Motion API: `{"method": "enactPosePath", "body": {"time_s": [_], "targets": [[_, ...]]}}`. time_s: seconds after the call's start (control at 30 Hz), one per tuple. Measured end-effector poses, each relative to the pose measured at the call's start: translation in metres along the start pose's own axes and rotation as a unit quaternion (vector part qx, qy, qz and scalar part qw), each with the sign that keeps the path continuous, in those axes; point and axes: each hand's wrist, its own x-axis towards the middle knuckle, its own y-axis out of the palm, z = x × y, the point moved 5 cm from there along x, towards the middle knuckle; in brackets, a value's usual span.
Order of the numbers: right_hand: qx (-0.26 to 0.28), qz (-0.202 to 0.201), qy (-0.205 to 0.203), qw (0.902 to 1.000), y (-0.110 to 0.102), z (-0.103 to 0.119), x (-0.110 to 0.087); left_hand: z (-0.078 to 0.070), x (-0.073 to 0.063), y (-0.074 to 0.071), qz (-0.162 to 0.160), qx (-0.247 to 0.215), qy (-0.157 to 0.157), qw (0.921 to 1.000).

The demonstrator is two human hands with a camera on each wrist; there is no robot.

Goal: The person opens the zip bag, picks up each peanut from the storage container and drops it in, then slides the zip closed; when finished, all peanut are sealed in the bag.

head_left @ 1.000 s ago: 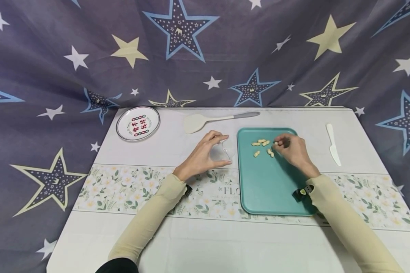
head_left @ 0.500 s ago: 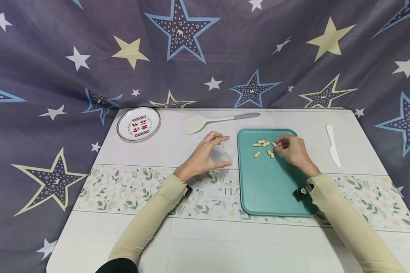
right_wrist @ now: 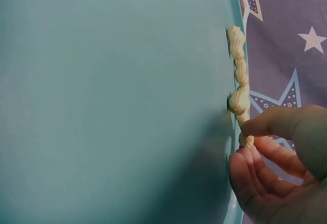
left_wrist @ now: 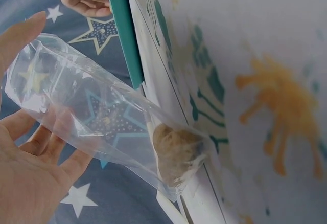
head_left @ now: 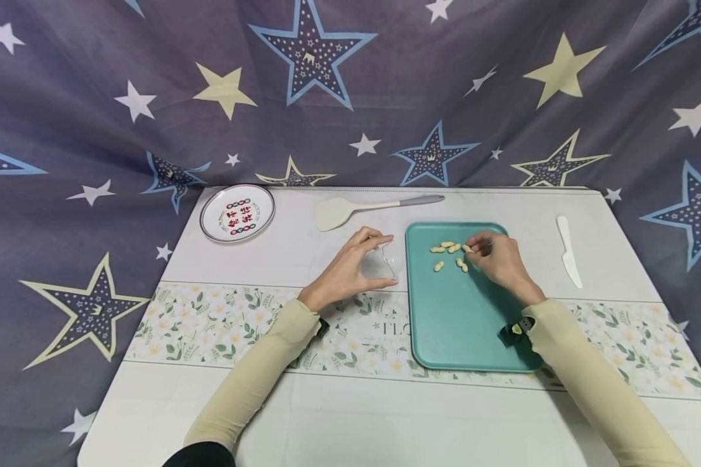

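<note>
My left hand (head_left: 344, 269) holds a clear plastic bag (left_wrist: 97, 96) by its mouth, thumb and fingers spread wide at the rim. A tan lump, seemingly a peanut (left_wrist: 176, 150), lies at the bottom of the bag. On the right, my right hand (head_left: 499, 259) pinches an unshelled peanut (right_wrist: 247, 141) between thumb and fingers, low over the far part of a teal tray (head_left: 467, 324). Several more peanuts (head_left: 447, 246) lie in a loose group just left of those fingertips.
At the back left stands a white plate (head_left: 210, 217) with red lettering. A spatula (head_left: 335, 213) with a grey handle lies behind the tray. Right of the tray is a white plastic knife (head_left: 569, 253). A star-patterned curtain (head_left: 350, 78) hangs behind the table.
The right hand has shifted slightly left along with the pinched peanut, closer to the other peanuts. The left hand and the bag have stayed nearly still.
</note>
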Motion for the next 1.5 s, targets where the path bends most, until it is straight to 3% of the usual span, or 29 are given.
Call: {"method": "enactPosePath", "body": {"time_s": [0.67, 1.5], "targets": [[0.009, -0.037, -0.051, 0.998, 0.003, 0.036, -0.008, 0.0, -0.001, 0.001, 0.001, 0.004, -0.004, 1.0], [0.044, 0.019, -0.104, 0.9935, 0.03, 0.102, -0.02, -0.002, -0.001, 0.001, 0.002, 0.002, 0.0, 1.0]]}}
